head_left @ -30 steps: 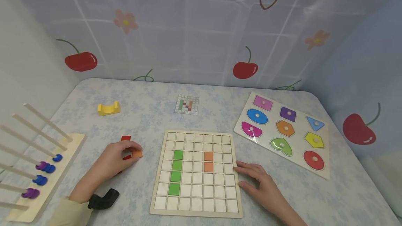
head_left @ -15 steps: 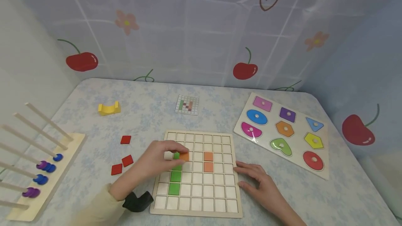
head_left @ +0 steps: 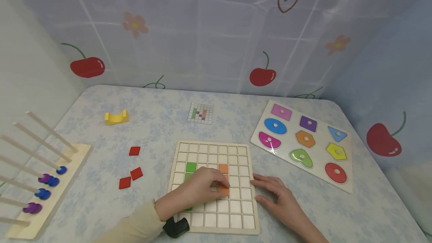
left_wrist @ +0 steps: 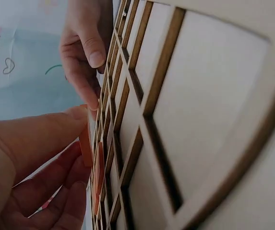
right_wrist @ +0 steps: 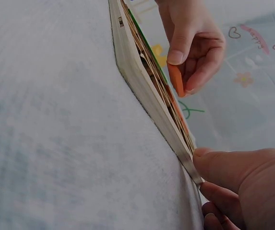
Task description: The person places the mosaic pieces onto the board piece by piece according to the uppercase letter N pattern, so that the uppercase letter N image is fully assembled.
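Observation:
My left hand (head_left: 199, 188) pinches an orange square tile (head_left: 223, 190) between thumb and fingers, over the wooden grid board (head_left: 202, 230). In the right wrist view the pinched tile (right_wrist: 176, 80) stands tilted, close above the board. Orange tiles (head_left: 223, 168) sit in the grid just beyond it. A column of green tiles (head_left: 191, 167) on the board's left side is partly hidden by the left hand. My right hand (head_left: 278, 200) rests at the board's right edge, its fingers fairly straight and its fingertips and thumb touching the rim.
Three red square tiles (head_left: 136, 173) lie left of the board. Behind it is a small pattern card (head_left: 200, 113). A shape puzzle board (head_left: 287, 149) lies at right. At left stand a peg rack with beads (head_left: 79, 153) and a yellow block (head_left: 116, 117).
My left hand has carried the orange tile rightward from beside the red tiles, across the green column, to the orange column. The right hand has stayed at the board's edge.

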Available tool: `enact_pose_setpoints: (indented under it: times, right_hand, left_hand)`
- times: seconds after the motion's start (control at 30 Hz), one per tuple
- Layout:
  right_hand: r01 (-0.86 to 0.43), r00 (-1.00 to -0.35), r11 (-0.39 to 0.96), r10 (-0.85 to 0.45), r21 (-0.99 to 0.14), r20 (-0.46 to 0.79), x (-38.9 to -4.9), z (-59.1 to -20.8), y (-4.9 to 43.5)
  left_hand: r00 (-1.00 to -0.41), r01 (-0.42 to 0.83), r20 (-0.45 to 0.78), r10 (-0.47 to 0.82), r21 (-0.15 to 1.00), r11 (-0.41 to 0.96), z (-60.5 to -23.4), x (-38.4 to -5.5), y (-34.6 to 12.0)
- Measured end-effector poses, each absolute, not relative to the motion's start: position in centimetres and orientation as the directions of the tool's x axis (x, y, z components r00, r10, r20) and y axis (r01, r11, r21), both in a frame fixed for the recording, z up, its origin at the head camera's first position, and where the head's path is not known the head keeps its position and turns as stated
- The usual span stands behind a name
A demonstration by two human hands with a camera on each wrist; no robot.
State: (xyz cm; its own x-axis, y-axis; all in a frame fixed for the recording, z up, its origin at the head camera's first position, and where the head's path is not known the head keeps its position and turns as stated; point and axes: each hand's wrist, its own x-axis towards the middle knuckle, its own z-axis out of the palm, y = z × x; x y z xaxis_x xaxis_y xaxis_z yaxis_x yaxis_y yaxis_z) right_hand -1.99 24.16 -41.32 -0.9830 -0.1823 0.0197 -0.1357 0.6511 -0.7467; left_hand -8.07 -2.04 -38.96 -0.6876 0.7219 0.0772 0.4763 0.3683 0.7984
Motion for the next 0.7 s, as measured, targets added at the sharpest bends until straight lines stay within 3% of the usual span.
enact_pose_setpoints:
  times: [0.27,0.6,0.7]
  right_hand:
    - [-0.111,-0.986,0.651,-0.169,-0.751,0.000,-2.0,-41.4,24.1]
    - [-0.122,-0.985,0.656,-0.170,-0.745,0.012,-2.1,-41.4,24.1]
    - [-0.128,-0.985,0.654,-0.174,-0.746,0.016,-2.0,-41.4,24.1]
  left_hand:
    - [-0.670,0.573,0.089,0.737,0.694,0.436,-38.8,-7.9,-1.7]
    - [-0.677,0.526,0.036,0.735,0.723,0.449,-38.4,-7.7,-2.4]
    - [-0.704,0.491,0.061,0.708,0.762,0.422,-37.9,-7.7,-3.7]
